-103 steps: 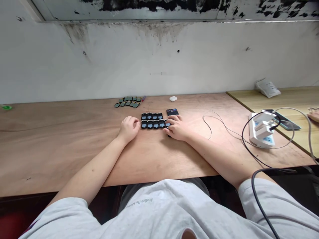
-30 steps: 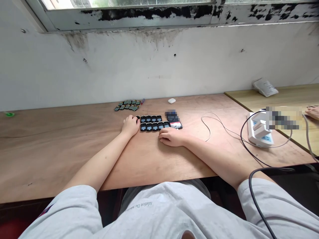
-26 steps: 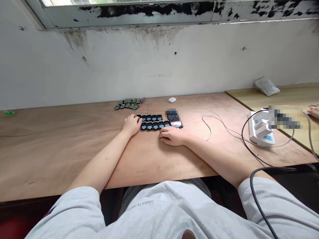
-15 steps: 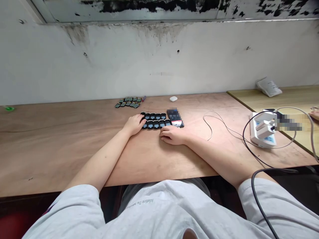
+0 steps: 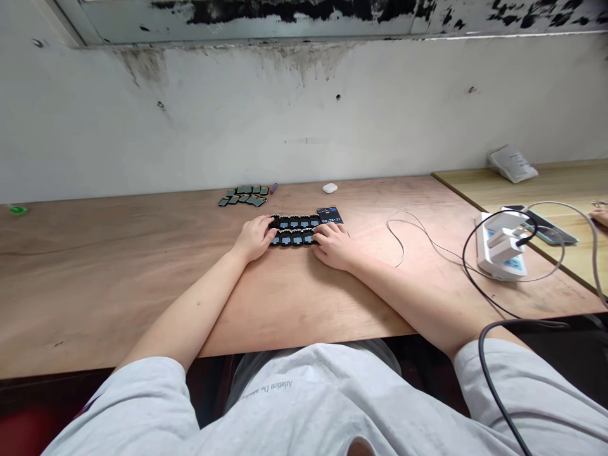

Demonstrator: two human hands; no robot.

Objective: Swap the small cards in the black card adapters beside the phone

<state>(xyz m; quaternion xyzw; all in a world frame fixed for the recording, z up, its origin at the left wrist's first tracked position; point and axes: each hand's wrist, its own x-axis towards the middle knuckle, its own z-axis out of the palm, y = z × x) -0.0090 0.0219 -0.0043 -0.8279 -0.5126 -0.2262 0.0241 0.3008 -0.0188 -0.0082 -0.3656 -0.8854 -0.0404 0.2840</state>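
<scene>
Two rows of small black modules with blue-grey screens (image 5: 294,230) lie on the wooden table (image 5: 118,266). My left hand (image 5: 254,236) rests at the left end of the rows, fingers curled against the end modules. At the right end sits my right hand (image 5: 335,243), its fingers on the last modules of the near row. A dark phone (image 5: 329,215) with a lit display lies just behind my right hand. It cannot be seen whether either hand grips a module.
A loose cluster of greenish flat modules (image 5: 244,195) and a white earbud case (image 5: 329,188) lie farther back. A grey cable (image 5: 408,237) and a white power strip (image 5: 500,250) with plugs sit to the right. Another person's hand (image 5: 599,217) shows at the right edge.
My right hand has moved forward from the table in front of the rows onto their right end, covering a red-and-white item by the phone. My left hand edged right against the rows.
</scene>
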